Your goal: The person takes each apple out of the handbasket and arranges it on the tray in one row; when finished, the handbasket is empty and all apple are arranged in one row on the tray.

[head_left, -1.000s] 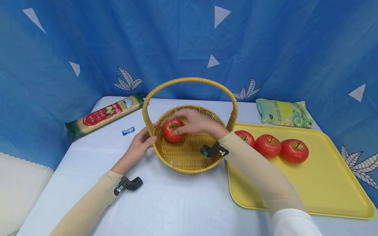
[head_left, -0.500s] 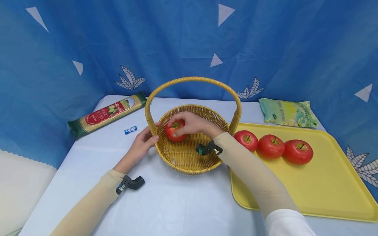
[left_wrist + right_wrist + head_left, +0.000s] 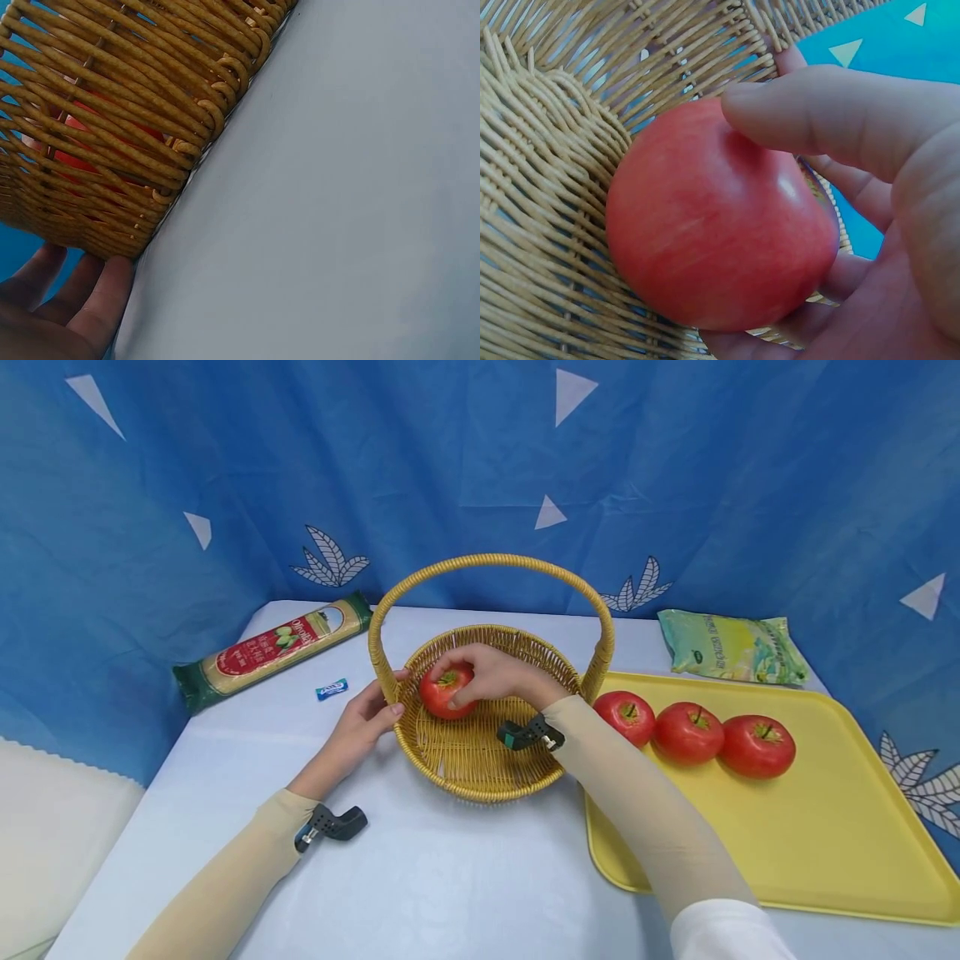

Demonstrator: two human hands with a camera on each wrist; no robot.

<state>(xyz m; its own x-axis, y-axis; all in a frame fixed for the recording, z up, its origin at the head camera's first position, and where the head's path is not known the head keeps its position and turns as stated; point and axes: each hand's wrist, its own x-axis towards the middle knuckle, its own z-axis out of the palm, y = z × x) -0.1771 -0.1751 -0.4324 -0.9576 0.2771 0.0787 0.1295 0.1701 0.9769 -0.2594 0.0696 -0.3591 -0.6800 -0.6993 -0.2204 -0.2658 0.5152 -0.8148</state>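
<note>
A round woven basket (image 3: 480, 768) with a tall arched handle stands on the white table. Inside it, against the left wall, is a red apple (image 3: 437, 697). My right hand (image 3: 501, 672) reaches in over the basket and holds this apple, thumb on the near side and fingers curled round the far side. In the right wrist view the apple (image 3: 705, 232) lies close against the wicker. My left hand (image 3: 358, 725) grips the basket's left side at the foot of the handle, thumb at the rim. Its fingers (image 3: 105, 296) touch the outer wicker in the left wrist view.
A yellow tray (image 3: 817, 843) to the right bears three more red apples (image 3: 688, 735). Behind it lies a green and yellow packet (image 3: 735, 647). At the back left are a long pasta packet (image 3: 273, 652) and a small blue wrapped sweet (image 3: 332, 690). A blue curtain (image 3: 465, 460) hangs behind.
The head view has shifted slightly, so things appear a little further right. My right wrist has moved slightly left over the basket. Apple and left hand stay where they were.
</note>
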